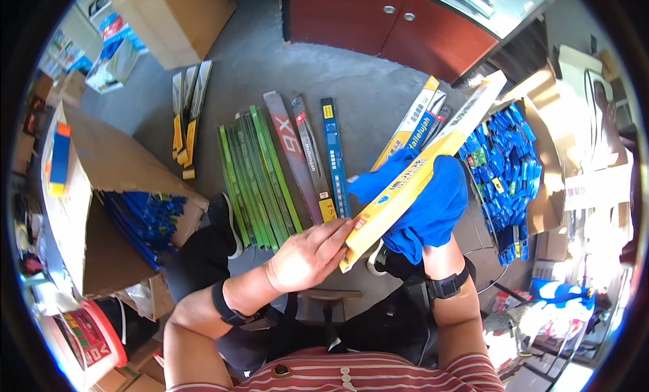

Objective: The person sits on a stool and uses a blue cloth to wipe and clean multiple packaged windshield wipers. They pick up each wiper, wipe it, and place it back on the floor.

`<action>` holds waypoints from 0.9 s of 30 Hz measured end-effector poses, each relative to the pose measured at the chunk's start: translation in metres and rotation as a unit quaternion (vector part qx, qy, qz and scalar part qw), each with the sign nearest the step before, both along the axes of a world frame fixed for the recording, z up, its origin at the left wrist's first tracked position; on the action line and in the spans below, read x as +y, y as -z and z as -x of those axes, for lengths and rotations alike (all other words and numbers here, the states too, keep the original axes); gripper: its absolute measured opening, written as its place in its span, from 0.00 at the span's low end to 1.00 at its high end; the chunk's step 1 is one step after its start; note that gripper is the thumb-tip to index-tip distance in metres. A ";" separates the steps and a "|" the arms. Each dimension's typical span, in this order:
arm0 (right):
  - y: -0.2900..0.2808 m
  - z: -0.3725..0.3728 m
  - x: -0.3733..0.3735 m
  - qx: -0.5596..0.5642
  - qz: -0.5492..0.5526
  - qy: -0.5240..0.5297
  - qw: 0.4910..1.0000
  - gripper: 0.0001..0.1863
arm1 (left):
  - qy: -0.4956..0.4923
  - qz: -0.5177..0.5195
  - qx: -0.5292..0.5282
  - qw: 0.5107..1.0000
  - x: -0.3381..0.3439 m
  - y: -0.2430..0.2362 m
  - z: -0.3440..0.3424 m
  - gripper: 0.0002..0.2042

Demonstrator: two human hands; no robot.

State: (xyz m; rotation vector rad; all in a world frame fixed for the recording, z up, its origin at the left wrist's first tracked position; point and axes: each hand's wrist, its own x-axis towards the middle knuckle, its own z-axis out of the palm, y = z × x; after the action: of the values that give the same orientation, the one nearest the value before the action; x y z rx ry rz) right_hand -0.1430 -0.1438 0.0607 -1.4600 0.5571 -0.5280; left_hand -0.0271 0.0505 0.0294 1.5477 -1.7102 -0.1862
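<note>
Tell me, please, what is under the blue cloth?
The right hand is under the blue cloth, covered entirely; only its wrist with a black band shows. The cloth presses on the long yellow pack, whose near end the left hand holds.

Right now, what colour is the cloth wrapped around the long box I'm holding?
Bright blue; the cloth covers the right hand, seen in the head view.

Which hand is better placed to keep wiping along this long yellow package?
Right. The right hand is wrapped in the blue cloth against the yellow package, while the left hand grips its near end.
</note>
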 end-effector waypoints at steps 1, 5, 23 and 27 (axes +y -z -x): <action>0.007 -0.002 -0.004 0.021 0.016 0.014 1.000 0.13 | -0.021 0.014 -0.006 1.000 -0.001 0.000 -0.002 0.22; 0.028 -0.012 -0.003 0.071 0.048 0.030 0.996 0.13 | -0.022 -0.004 -0.008 1.000 -0.002 -0.003 -0.019 0.20; 0.041 -0.022 -0.010 0.120 0.122 0.031 0.985 0.16 | -0.063 0.020 -0.043 0.997 0.006 0.006 -0.039 0.24; 0.042 -0.020 -0.006 0.125 0.130 0.030 0.983 0.16 | -0.059 0.041 -0.041 0.997 0.008 0.004 -0.038 0.24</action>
State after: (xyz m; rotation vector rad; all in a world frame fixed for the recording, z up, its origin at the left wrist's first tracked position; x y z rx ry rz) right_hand -0.1228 -0.1503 0.0186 -1.7767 0.7539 -0.4805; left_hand 0.0112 0.0588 0.0255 1.6087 -1.6614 0.0087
